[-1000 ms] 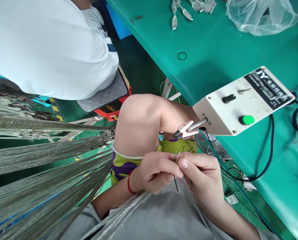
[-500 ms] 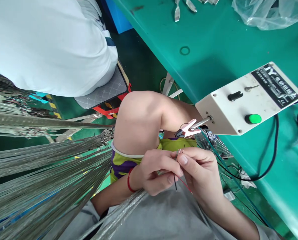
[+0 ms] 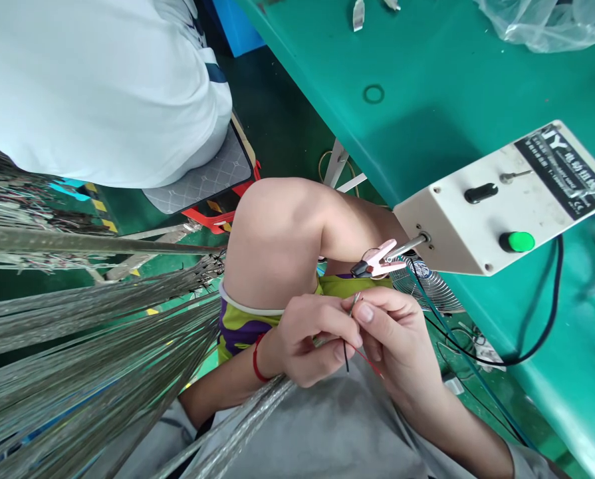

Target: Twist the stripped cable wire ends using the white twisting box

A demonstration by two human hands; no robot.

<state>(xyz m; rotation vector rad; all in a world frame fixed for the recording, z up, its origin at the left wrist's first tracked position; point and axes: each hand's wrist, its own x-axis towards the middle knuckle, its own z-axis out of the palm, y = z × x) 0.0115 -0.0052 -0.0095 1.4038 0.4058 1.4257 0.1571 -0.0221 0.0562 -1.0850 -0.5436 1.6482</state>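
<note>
My left hand (image 3: pixel 310 339) and my right hand (image 3: pixel 394 339) meet over my lap, both pinched on the thin wire ends (image 3: pixel 353 307) of a silvery cable (image 3: pixel 237 426) that runs down to the left. A black strand and a red strand (image 3: pixel 364 359) hang below the fingers. Just above the fingertips a small pink clip (image 3: pixel 377 261) sticks out on a metal shaft from a cream machine box (image 3: pixel 501 199) with a green button (image 3: pixel 516 241) and a black knob.
The box sits on the edge of a green table (image 3: pixel 427 73) with a clear plastic bag (image 3: pixel 551 23) at the back. Several silvery cable bundles (image 3: pixel 78 346) hang at the left. Another person in a white top (image 3: pixel 92 86) sits on a stool. A small fan (image 3: pixel 427 289) stands under the table.
Both hands have moved slightly up towards the pink clip, still pinching the wire ends. The view has shifted a little, so the table and the box sit further right.
</note>
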